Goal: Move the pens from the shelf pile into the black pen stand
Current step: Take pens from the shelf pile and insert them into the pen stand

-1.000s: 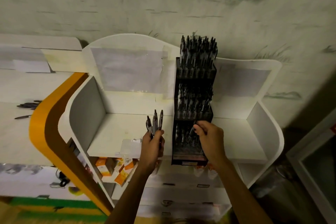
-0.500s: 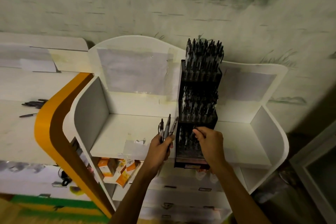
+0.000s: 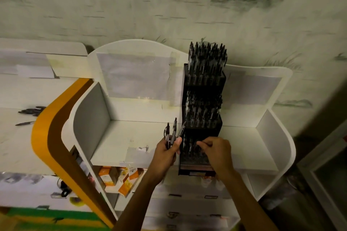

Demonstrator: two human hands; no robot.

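Curled round a small bundle of pens (image 3: 171, 133), the left hand (image 3: 166, 153) held them upright in a closed grip just beside the left edge of the black pen stand (image 3: 203, 118), their clip ends fanned above the thumb. The right hand (image 3: 216, 153) was at the stand's lowest tier, thumb and forefinger pressed together on what looked like a single pen, though the dim light made that pen hard to pick out against the dark slots.

Compared with a second earlier, the left hand had drifted rightward along the shelf until its bundle nearly touched the stand, and the pens had tipped towards it. The right hand had stayed at the bottom tier. That suggested one pen was being seated while the next ones were brought within easy reach, so the filling was well under way.

The stand rose in three stepped tiers at the middle of the white shelf (image 3: 131, 137), against its back panel. The top and middle tiers were crowded with dark pens standing clip end up; the bottom tier seemed only partly filled. Far off at the left edge of the neighbouring shelf lay a loose pile of pens (image 3: 32, 110), still to be moved.
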